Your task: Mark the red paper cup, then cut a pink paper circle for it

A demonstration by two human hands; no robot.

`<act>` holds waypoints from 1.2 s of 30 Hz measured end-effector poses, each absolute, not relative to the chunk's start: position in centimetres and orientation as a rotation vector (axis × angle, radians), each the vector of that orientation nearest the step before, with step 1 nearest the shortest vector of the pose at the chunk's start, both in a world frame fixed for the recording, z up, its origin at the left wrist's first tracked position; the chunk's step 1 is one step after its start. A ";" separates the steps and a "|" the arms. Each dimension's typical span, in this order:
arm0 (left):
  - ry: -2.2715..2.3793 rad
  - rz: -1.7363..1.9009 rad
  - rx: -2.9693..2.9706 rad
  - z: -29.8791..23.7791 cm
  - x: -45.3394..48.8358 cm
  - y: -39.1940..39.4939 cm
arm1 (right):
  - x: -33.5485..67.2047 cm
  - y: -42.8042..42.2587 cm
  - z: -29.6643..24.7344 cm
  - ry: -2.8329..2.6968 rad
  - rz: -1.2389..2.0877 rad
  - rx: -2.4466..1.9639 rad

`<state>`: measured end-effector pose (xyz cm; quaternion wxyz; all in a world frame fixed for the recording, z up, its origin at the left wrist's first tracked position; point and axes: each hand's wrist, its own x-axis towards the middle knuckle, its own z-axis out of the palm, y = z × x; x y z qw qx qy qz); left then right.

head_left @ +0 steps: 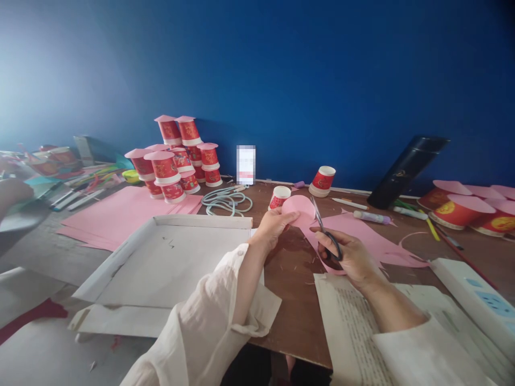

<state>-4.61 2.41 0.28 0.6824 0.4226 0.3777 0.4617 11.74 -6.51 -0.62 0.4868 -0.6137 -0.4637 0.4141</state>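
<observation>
My left hand (pixel 271 229) pinches a round piece of pink paper (pixel 300 210) by its left edge, above the brown table. My right hand (pixel 348 254) grips black-handled scissors (pixel 332 245), their blades pointing up at the paper's right edge. Whether the blades touch the paper I cannot tell. A strip of pink paper hangs below the scissors. Under and behind my right hand lies a cut pink sheet (pixel 362 236). Just behind the round piece stands a red and white paper cup (pixel 279 198), and another cup (pixel 322 181) stands upside down farther back.
Stacked red cups with pink tops (pixel 164 167) stand at the back left, near pink sheets (pixel 120 217). A white box lid (pixel 185 262) lies left. Coiled cable (pixel 227 201), a lit phone (pixel 245 165), a tilted black bottle (pixel 406 171), a glue stick (pixel 372 217) and a power strip (pixel 475 295) surround the work area.
</observation>
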 end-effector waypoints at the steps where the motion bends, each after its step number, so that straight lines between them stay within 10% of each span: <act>1: 0.843 1.033 0.945 0.3 -4.6 2.4 | 11.7 -6.5 -0.6 -1.129 1.010 -1.498; 36: 0.823 1.028 0.920 -0.2 -4.5 2.7 | 12.2 -6.4 -1.1 -1.155 0.934 -1.501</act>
